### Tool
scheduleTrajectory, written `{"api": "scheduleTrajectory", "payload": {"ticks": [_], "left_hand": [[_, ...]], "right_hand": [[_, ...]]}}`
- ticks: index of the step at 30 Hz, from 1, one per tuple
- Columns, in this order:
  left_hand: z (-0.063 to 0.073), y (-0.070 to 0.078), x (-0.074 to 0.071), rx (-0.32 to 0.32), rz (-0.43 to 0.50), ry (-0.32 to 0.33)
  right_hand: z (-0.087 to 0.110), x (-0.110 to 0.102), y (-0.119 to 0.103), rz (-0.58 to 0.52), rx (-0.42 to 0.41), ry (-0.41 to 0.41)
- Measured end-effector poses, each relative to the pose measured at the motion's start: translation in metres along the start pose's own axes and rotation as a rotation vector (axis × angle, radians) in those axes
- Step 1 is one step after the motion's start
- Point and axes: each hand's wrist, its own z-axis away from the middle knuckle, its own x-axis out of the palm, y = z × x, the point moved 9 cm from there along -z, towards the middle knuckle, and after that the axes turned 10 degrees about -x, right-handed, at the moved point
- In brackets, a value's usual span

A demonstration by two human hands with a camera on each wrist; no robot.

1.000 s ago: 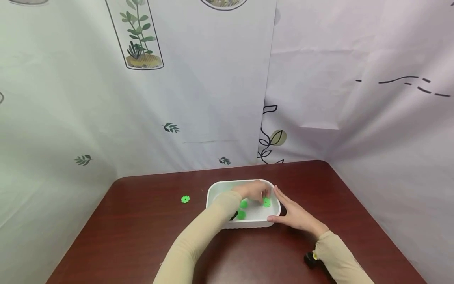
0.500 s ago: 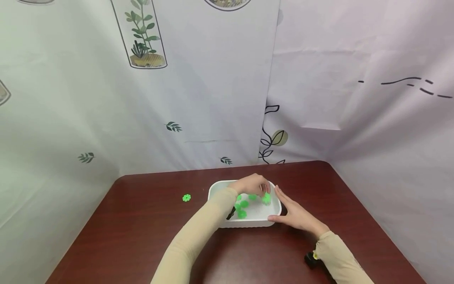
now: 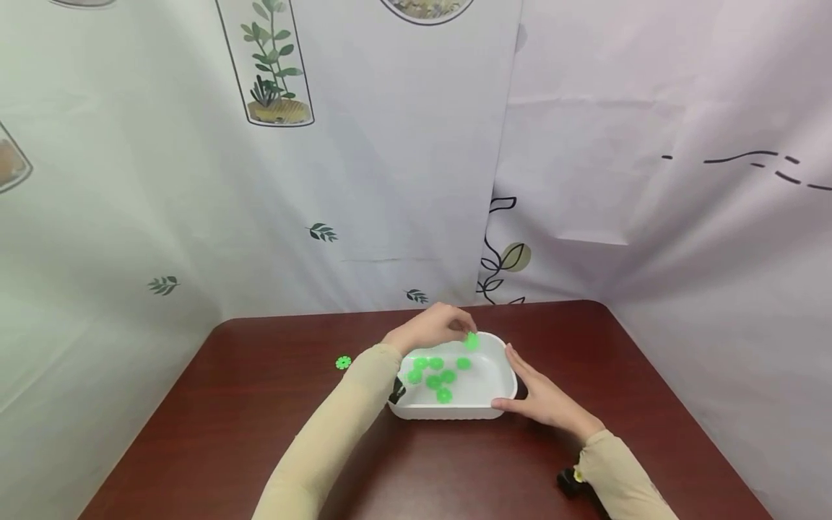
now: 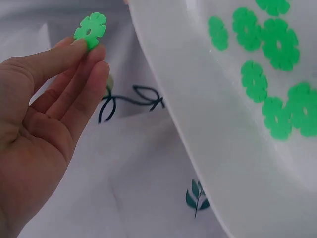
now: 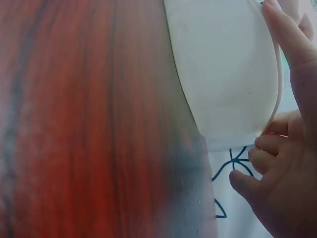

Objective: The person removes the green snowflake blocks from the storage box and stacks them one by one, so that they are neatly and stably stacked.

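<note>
The left hand (image 3: 432, 326) is at the far rim of the white tray (image 3: 484, 384), its grip pinched on one green flower-shaped disc (image 4: 96, 27) between thumb and fingertips. In the head view that disc overlaps the tray's far rim; in the left wrist view it is raised, apart from the tray's wall. The right hand (image 3: 546, 399) rests on the tray's right end with its grip spread wide, the thumb at the near corner and the fingers along the end.

Inside the tray, mostly in its left half, lie several loose green discs (image 3: 433, 382), some touching or overlapping. One stray green disc (image 3: 343, 362) lies flat on the bench (image 3: 416, 466), left of the tray. A black strap (image 3: 396, 391) on the left wrist shows at the tray's left end, and a plant-print curtain (image 3: 403, 173) hangs beyond the tray.
</note>
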Motion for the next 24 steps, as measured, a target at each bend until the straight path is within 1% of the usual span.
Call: {"api": "scheduleTrajectory", "payload": {"ticks": [3,8,13,15,18,22,24], "left_hand": [[0.016,-0.009,-0.017,-0.039,0.059,0.066],[0.049,-0.03,-0.045,-0.125,0.178,0.2],[0.084,-0.051,-0.067,-0.166,0.252,0.332],[0.099,-0.061,-0.072,-0.19,0.279,0.383],[0.123,-0.08,-0.076,-0.247,0.316,0.464],[0.156,-0.106,-0.076,-0.345,0.354,0.543],[0.171,-0.118,-0.075,-0.38,0.377,0.571]], "right_hand": [[0.001,0.001,0.001,-0.003,0.004,0.002],[0.0,-0.001,0.0,0.011,-0.012,0.012],[-0.001,0.0,-0.001,0.017,-0.015,0.005],[-0.001,0.0,0.0,0.022,-0.013,0.001],[-0.001,-0.001,0.001,0.024,-0.017,0.0],[-0.002,-0.002,0.0,0.025,-0.023,-0.006],[-0.002,-0.003,0.0,0.026,-0.022,-0.004]]}}
